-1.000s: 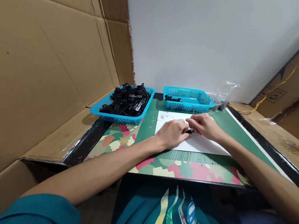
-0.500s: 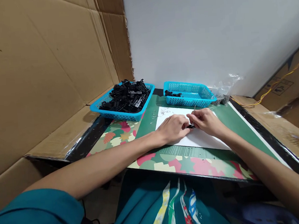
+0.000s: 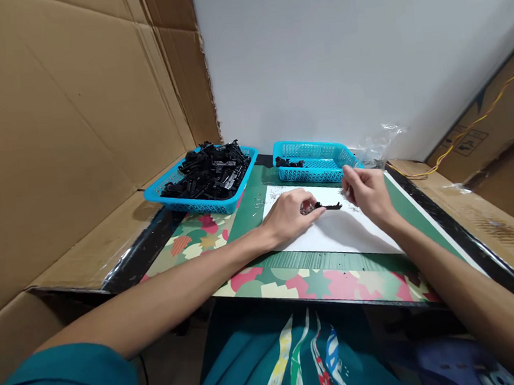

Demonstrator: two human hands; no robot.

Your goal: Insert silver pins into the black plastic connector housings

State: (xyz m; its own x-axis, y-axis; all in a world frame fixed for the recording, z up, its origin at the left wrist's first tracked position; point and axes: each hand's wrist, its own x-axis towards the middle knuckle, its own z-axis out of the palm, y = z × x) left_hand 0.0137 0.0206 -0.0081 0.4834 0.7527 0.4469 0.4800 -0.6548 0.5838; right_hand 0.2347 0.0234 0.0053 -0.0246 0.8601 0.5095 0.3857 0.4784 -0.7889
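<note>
Over the white sheet [image 3: 331,234], my left hand [image 3: 291,216] pinches one end of a slim black part [image 3: 330,207] between thumb and fingers, and the part points to the right. My right hand [image 3: 367,194] is raised to the right of it, apart from the part, with its fingers curled together; whatever they hold, if anything, is too small to make out. Tiny dark bits [image 3: 350,203] lie on the sheet between the hands, and more are near its upper left corner.
A blue basket [image 3: 222,206] heaped with black parts stands at the back left. A second blue basket [image 3: 309,174] holds a few black parts. Behind my right hand is a clear plastic bag [image 3: 376,149]. Cardboard [image 3: 77,112] rises on the left.
My right hand has moved away from the black part, up and to the right. My left hand still holds the part, now more exposed. The camera view has shifted slightly.
</note>
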